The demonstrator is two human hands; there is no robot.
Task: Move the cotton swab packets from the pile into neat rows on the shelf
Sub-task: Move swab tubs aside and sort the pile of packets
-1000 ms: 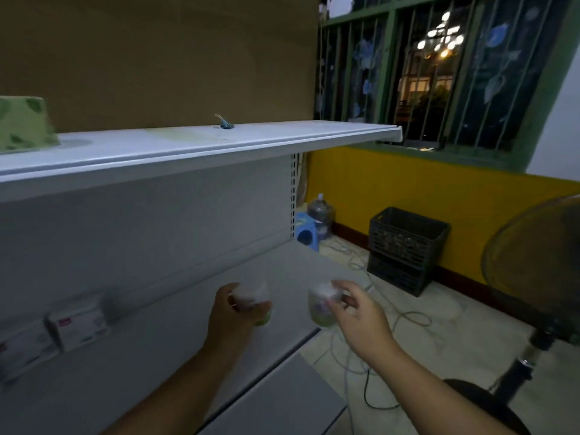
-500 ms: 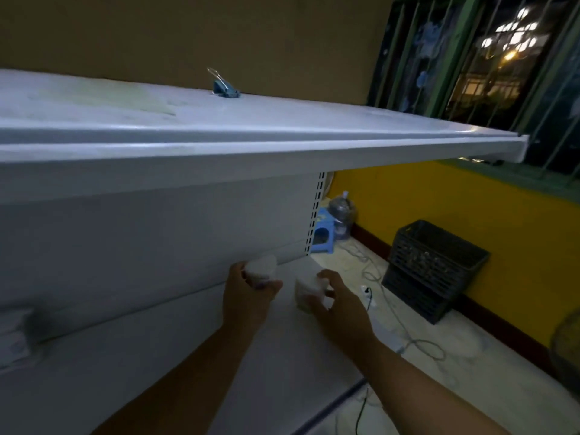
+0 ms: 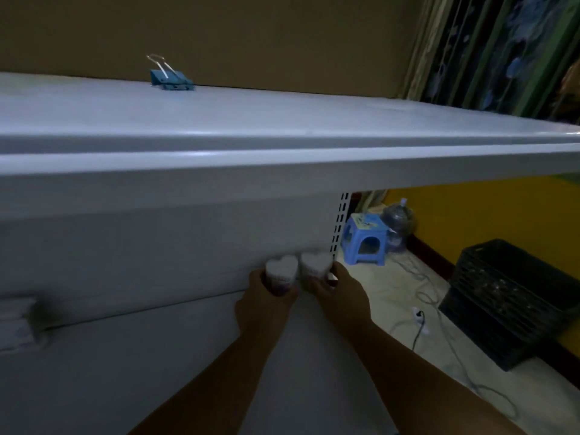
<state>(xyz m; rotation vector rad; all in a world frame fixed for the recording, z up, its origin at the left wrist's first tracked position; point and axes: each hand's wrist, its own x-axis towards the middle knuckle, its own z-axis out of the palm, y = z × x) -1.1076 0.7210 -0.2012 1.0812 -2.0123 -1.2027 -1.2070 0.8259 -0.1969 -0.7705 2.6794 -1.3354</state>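
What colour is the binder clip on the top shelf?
The binder clip is blue; head view.

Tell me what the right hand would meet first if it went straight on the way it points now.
Most likely the shelf's white back panel, close to the slotted upright. The right hand grips a heart-shaped packet that would touch first; the gap is unclear.
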